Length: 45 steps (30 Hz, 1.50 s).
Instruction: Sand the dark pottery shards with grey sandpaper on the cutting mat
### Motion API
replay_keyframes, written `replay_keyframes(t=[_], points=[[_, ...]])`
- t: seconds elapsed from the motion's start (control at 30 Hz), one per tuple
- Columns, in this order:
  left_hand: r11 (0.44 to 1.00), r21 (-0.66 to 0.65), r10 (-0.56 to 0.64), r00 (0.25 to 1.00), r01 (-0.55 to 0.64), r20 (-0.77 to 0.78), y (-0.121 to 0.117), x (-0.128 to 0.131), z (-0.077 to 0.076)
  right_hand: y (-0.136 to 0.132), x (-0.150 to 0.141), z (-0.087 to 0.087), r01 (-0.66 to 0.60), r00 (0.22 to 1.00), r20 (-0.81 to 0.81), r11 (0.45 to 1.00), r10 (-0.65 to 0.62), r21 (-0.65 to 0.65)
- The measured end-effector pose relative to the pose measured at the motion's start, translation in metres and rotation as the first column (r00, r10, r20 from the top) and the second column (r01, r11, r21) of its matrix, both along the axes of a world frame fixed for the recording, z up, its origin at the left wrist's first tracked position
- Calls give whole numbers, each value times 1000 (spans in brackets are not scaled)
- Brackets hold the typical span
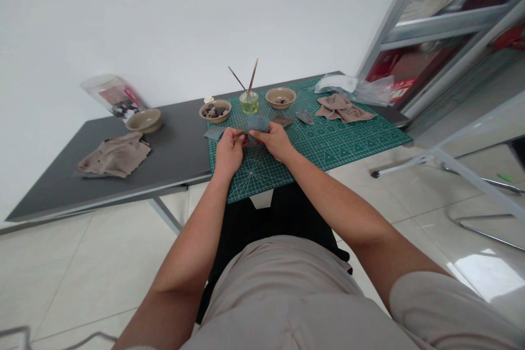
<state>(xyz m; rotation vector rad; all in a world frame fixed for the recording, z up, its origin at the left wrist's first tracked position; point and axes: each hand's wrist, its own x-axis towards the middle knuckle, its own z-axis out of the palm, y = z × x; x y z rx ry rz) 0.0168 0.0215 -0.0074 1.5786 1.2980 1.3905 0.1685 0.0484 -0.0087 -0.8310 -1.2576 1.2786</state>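
Sandpaper (258, 124) is what you are pinching in the fingers of your left hand (229, 150) and right hand (274, 141), over the cutting mat (348, 139).

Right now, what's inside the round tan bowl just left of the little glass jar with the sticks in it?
The round tan bowl holds a small heap of dark brown chunks. The bottom of the bowl is covered by the chunks, so I can't see it.

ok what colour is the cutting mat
The cutting mat is green with a pale grid, clearest in the head view.
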Motion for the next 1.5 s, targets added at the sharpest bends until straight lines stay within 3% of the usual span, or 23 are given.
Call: replay_keyframes(t=[0.23,0.37,0.6,0.8,0.9,1.5], points=[[991,131,65,960,-31,-272,-4,-5,2,4,0,-3,-45,999,19,999,45,3],[989,147,47,960,-6,-276,-3,-5,0,4,0,-3,-47,998,33,999,47,5],[990,90,132,949,-110,-286,-6,-3,1,0,2,3,-90,992,92,996,91,-12],[979,132,190,922,-153,-337,-8,-1,1,1,-2,2,-4,978,210,1000,9,-26],[977,134,201,926,-166,-320,-7,-1,1,0,-3,2,-22,970,244,1000,25,-18],[980,142,188,892,-141,-411,-10,-1,3,-2,-3,10,-72,971,221,994,88,-80]])
